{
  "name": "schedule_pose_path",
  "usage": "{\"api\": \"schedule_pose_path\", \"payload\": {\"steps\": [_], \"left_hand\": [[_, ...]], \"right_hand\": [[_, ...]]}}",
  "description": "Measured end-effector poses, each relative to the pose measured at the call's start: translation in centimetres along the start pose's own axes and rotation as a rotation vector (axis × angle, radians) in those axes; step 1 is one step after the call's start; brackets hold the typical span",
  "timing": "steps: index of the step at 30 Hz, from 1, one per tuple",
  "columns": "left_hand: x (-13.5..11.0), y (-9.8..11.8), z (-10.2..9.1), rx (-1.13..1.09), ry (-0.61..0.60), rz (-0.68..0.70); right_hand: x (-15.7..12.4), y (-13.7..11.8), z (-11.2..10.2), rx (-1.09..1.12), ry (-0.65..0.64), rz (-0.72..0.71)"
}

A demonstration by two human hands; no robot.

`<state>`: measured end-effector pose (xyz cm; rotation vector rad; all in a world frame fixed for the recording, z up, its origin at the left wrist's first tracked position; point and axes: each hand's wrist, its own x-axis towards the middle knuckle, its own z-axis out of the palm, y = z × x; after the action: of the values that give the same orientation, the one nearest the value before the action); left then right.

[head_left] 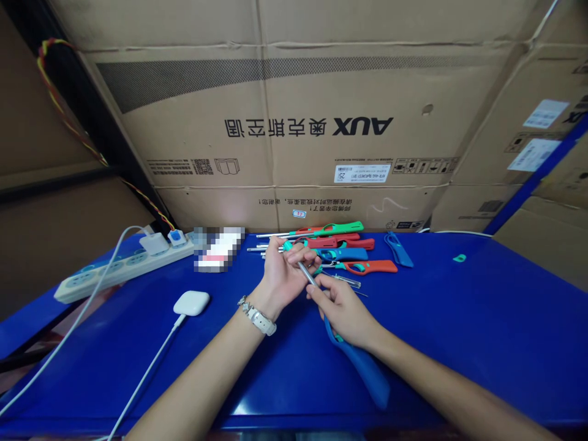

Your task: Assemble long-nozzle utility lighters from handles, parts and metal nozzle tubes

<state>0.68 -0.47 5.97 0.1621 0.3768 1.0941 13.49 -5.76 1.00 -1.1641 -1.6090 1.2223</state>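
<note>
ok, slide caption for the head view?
Right hand holds a blue lighter, tube pointing at the left hand, which holds a teal piece; other lighters lie beyond on the blue table.

The held lighter pairs a smooth plastic handle with a shiny metal tube. The worktop looks smooth and glossy; along its back edge, the carton is matt, creased cardboard bearing a paper label.
</note>
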Motion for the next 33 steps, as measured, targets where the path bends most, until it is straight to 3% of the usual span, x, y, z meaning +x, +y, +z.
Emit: {"api": "schedule_pose_path", "payload": {"steps": [7,12,20,24,28,33], "left_hand": [[0.3,-0.3,-0.4,0.074,-0.049,-0.048],[0.4,-0.7,-0.6,0.170,-0.015,-0.071],[0.1,0.0,0.1,0.026,-0.066,-0.039],[-0.4,0.2,0.4,0.009,-0.119,-0.003],[-0.3,0.4,0.8,0.096,-0.094,0.029],[0.8,1.5,0.4,0.385,-0.026,0.239]], "right_hand": [[0.2,0.1,-0.3,0.007,0.025,-0.031],[0.3,0.1,-0.7,0.003,0.052,-0.031],[0.2,0.4,-0.3,-0.075,0.024,-0.071],[0.0,0.2,-0.3,-0.109,0.017,-0.111],[-0.1,0.0,-0.5,-0.083,0.010,-0.077],[-0.1,0.2,-0.8,-0.038,-0.009,0.032]]}}
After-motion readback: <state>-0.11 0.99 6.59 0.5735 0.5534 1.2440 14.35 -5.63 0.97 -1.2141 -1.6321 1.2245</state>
